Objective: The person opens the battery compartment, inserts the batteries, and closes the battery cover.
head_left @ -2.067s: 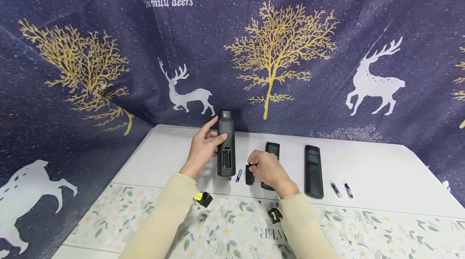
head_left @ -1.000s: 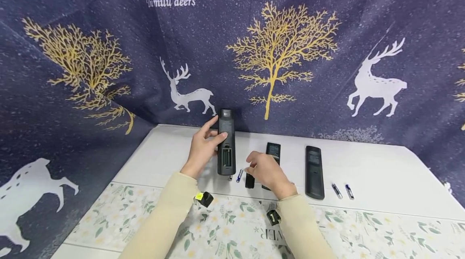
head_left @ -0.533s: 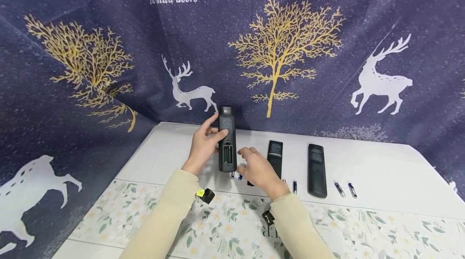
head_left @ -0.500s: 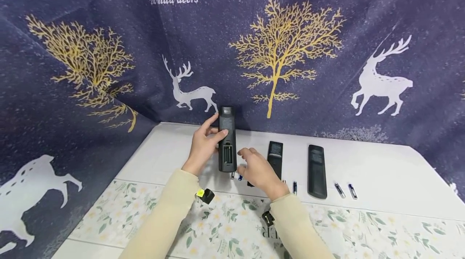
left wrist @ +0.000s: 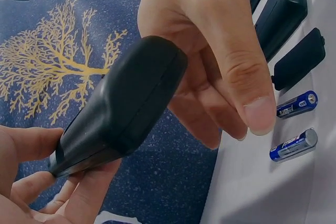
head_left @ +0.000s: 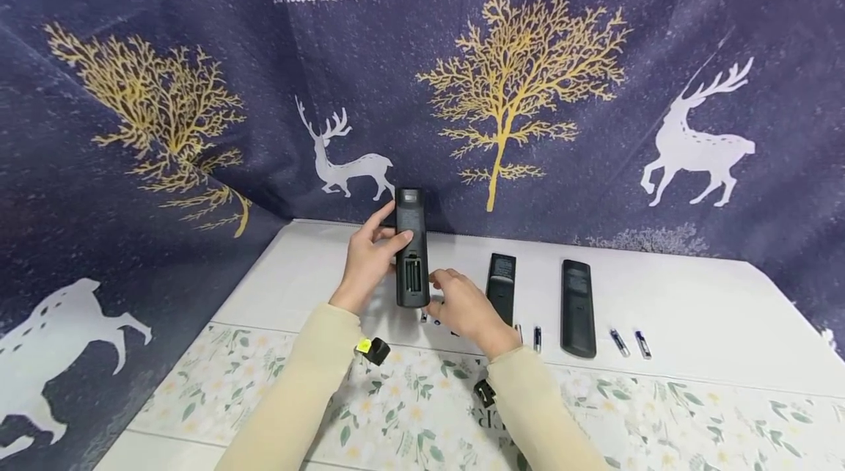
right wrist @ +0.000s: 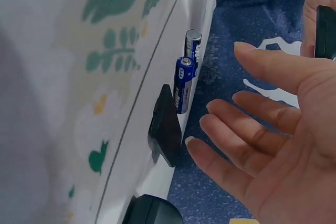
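Note:
My left hand (head_left: 366, 262) grips a black remote control (head_left: 411, 218) upright, its back facing me. The battery compartment (head_left: 413, 274) near its lower end is uncovered, and dark inside. My right hand (head_left: 465, 307) hovers beside the remote's lower right edge, fingers loosely bent and holding nothing. In the left wrist view, two blue-and-silver batteries (left wrist: 294, 145) and a black battery cover (left wrist: 300, 59) lie on the white table beyond the right hand. The right wrist view shows that cover (right wrist: 165, 127) close to the fingertips; in the head view the hand mostly hides it.
Another black remote (head_left: 503, 276) lies just right of my right hand, with a battery (head_left: 538, 339) by it. Farther right are a third remote (head_left: 578, 309) and two batteries (head_left: 619, 342). A floral cloth (head_left: 396, 401) covers the front; a dark deer-print curtain (head_left: 409, 89) stands behind.
My right hand has let go of the battery cover on the table and moved left, up to the held remote. My left hand keeps its grip on the remote.

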A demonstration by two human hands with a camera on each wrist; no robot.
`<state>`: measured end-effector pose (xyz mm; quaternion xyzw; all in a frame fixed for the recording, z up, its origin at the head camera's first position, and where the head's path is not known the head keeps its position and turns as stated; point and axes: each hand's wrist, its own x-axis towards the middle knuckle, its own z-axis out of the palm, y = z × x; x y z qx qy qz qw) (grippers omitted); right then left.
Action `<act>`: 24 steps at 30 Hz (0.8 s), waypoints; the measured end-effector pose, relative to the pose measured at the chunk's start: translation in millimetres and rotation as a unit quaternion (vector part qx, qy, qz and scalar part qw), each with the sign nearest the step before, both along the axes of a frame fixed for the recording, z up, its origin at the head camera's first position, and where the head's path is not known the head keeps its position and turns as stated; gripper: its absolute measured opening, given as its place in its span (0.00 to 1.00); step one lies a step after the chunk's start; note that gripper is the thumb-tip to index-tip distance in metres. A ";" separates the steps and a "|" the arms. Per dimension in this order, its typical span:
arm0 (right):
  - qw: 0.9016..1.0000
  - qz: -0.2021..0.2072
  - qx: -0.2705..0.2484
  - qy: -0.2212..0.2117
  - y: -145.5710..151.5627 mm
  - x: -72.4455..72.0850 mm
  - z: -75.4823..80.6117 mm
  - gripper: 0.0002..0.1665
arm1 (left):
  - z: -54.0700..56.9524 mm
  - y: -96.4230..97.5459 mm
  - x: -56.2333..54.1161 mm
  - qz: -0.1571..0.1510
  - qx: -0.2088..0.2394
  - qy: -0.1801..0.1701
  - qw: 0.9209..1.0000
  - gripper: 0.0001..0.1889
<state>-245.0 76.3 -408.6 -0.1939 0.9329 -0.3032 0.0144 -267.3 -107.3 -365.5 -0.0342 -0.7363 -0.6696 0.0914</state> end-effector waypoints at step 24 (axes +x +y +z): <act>0.996 0.032 0.088 0.003 -5.2 -0.2 -5.5 0.31 | 0.7 -0.2 -2.7 0.005 0.025 -0.013 1.000 0.36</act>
